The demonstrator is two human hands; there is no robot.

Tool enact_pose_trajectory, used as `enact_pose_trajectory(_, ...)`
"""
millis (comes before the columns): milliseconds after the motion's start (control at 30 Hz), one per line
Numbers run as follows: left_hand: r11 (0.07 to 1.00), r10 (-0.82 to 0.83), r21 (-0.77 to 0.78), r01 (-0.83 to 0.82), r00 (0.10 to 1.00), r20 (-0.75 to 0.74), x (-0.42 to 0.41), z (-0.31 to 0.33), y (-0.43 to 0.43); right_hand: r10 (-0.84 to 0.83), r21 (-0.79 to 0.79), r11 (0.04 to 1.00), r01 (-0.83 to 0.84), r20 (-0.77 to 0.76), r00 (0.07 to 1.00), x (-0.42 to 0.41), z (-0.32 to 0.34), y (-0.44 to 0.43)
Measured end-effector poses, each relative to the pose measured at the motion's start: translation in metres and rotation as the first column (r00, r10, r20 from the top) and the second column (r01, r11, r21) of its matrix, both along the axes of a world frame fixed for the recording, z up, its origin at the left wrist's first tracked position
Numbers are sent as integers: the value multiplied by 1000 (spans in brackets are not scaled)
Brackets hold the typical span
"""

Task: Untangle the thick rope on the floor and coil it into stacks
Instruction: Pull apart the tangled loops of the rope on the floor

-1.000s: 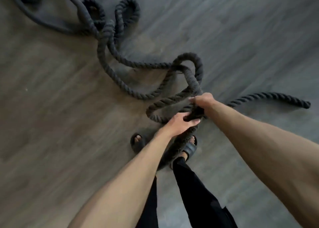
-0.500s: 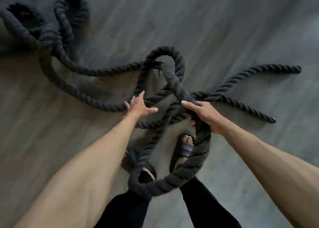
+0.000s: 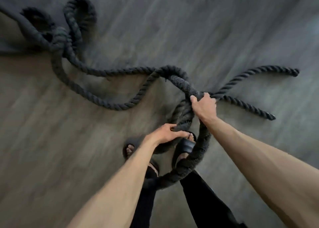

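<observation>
A thick black rope [image 3: 107,72] winds across the grey floor from a tangled knot [image 3: 60,37] at the upper left to my hands. My right hand [image 3: 204,105] grips a bundle of rope strands at the top of a lifted coil [image 3: 198,157] that hangs in a loop over my feet. My left hand [image 3: 166,134] pinches a strand on the coil's near left side. Two loose rope ends [image 3: 269,117] lie on the floor to the right of my right hand.
My feet in black sandals [image 3: 184,146] stand under the hanging coil, with black trousers [image 3: 205,198] below. The grey wood-look floor [image 3: 224,29] stretches all around.
My left hand has come from the open strand on the left down to the coil and taken hold of it. My right hand has lifted its bundle a little higher.
</observation>
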State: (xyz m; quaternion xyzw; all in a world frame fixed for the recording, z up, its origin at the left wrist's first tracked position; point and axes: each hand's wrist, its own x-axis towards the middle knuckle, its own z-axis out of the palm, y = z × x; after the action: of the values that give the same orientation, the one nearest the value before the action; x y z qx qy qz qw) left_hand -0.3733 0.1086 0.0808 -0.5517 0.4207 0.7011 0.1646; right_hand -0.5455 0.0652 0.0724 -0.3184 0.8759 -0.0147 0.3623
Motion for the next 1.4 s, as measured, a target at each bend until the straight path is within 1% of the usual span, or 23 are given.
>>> enact_pose_trajectory(67, 1000, -23, 14, 23, 999, -29, 18, 8, 13, 193, -186, 954, -234, -213, 958, 10, 21, -3)
enact_pose_trajectory(100, 999, 9, 41, -7, 999, -47, 27, 1, 22, 290, -281, 883, -376, -303, 908, 16, 31, -3)
enact_pose_trajectory(167, 994, 20, 113, -16, 999, -40, 44, 5, 33, 409, -312, 796, -518, -353, 841, 26, 41, -2)
enact_pose_trajectory(200, 988, 28, 151, -23, 999, -32, 49, 21, 34, 404, -255, 831, -494, -334, 852, 32, 45, -1)
enact_pose_trajectory(267, 975, 61, 215, -54, 998, -23, 54, 41, 36, 239, -81, 962, -261, -213, 947, 37, 45, -2)
enact_pose_trajectory(333, 976, 72, 210, -62, 997, -39, 55, 46, 37, 3, 94, 996, -6, 29, 1000, 31, 39, -6)
enact_pose_trajectory(367, 977, 91, 199, -81, 995, -43, 55, 49, 36, -116, 162, 983, 85, 190, 975, 27, 37, -9)
enact_pose_trajectory(400, 976, 103, 199, -92, 994, -44, 54, 57, 33, -270, 239, 952, 190, 367, 890, 22, 34, -11)
enact_pose_trajectory(433, 967, 125, 229, -111, 991, -48, 56, 47, 36, -440, 337, 894, 296, 525, 729, 18, 31, -12)
enact_pose_trajectory(500, 943, 180, 292, -159, 982, -49, 55, 46, 36, -637, 504, 769, 393, 656, 404, 8, 31, -6)
enact_pose_trajectory(533, 934, 183, 321, -160, 982, -43, 54, 47, 36, -673, 553, 733, 396, 678, 297, 2, 27, -1)
enact_pose_trajectory(600, 918, 188, 360, -164, 982, -34, 50, 49, 39, -676, 588, 726, 356, 705, 214, -8, 28, 6)
enact_pose_trajectory(667, 890, 273, 392, -234, 961, -46, 43, 51, 38, -649, 594, 754, 281, 739, 181, -3, 34, 14)
enact_pose_trajectory(733, 822, 449, 399, -408, 893, -13, 37, 56, 25, -600, 538, 798, 273, 751, 275, 13, 37, 17)
enact_pose_trajectory(800, 680, 682, 296, -671, 727, 83, 29, 58, 2, -446, 366, 895, 255, 714, 540, 29, 32, 18)
enact_pose_trajectory(867, 595, 789, 70, -801, 598, 140, 20, 61, -31, -163, 157, 984, 90, 554, 817, 44, 30, 14)
enact_pose_trajectory(933, 682, 731, -175, -710, 664, 157, 9, 65, -62, 122, 27, 990, -142, 363, 924, 56, 37, 8)
enact_pose_trajectory(1000, 780, 612, -315, -541, 766, 199, -5, 74, -87, 276, -94, 961, -259, 290, 916, 63, 54, 4)
enact_pose_trajectory(1100, 782, 607, -306, -543, 775, 176, -25, 86, -110, 445, -325, 871, -368, 205, 872, 67, 81, 0)
enact_pose_trajectory(1200, 657, 742, -359, -663, 652, 156, -30, 98, -120, 451, -445, 841, -306, 266, 852, 69, 100, -6)
enact_pose_trajectory(1267, 520, 848, -305, -798, 524, 75, -29, 113, -131, 429, -453, 858, -241, 376, 821, 69, 105, -4)
enact_pose_trajectory(1300, 440, 894, -237, -866, 448, 19, -28, 122, -137, 415, -427, 875, -228, 420, 807, 67, 105, 3)
enact_pose_trajectory(1400, 366, 925, -159, -917, 378, -46, -15, 143, -166, 330, -259, 940, -222, 524, 786, 57, 88, 36)
